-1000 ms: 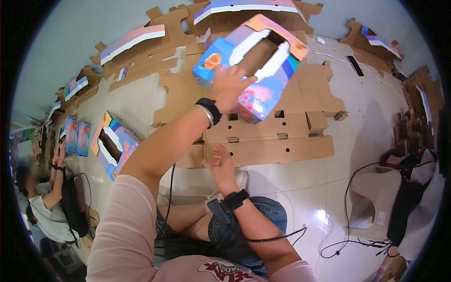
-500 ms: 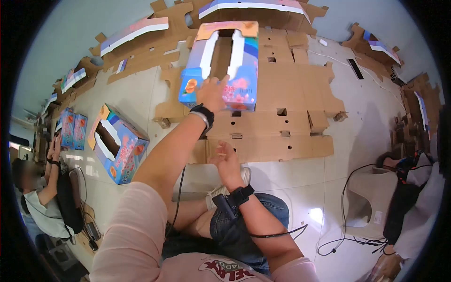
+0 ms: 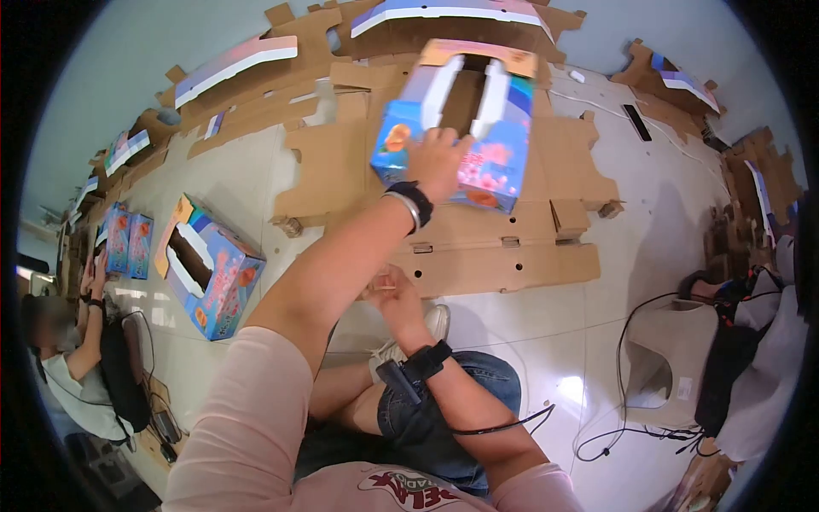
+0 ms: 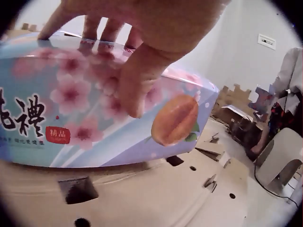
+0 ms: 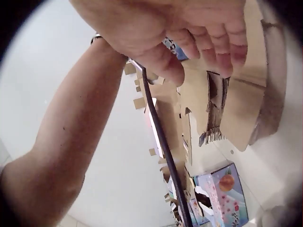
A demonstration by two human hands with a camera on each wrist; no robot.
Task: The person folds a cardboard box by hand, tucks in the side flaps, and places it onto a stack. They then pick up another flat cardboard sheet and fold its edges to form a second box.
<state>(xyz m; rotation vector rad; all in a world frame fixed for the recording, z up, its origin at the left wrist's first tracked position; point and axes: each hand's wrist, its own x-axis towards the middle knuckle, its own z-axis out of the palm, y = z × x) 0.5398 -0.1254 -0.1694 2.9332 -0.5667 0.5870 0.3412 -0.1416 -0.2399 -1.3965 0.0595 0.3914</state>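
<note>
My left hand grips a printed fruit gift box by its near end. In the left wrist view the thumb presses on the blossom-printed side of the box, and the fingers reach over its top. The box has a long slot with white flaps in its top and stands over flattened brown cardboard. Nearer my body, my right hand is held loosely, palm up, with nothing in it; its fingers overlap the cardboard in the right wrist view.
A second gift box stands on the floor to the left. More cardboard pieces line the wall. A phone and white cable lie at right, near a beige stool. Another person sits at far left.
The gift box in my left hand swung leftward and straightened, then shifted back to the right with a slight turn. My right hand stayed near the cardboard's front edge.
</note>
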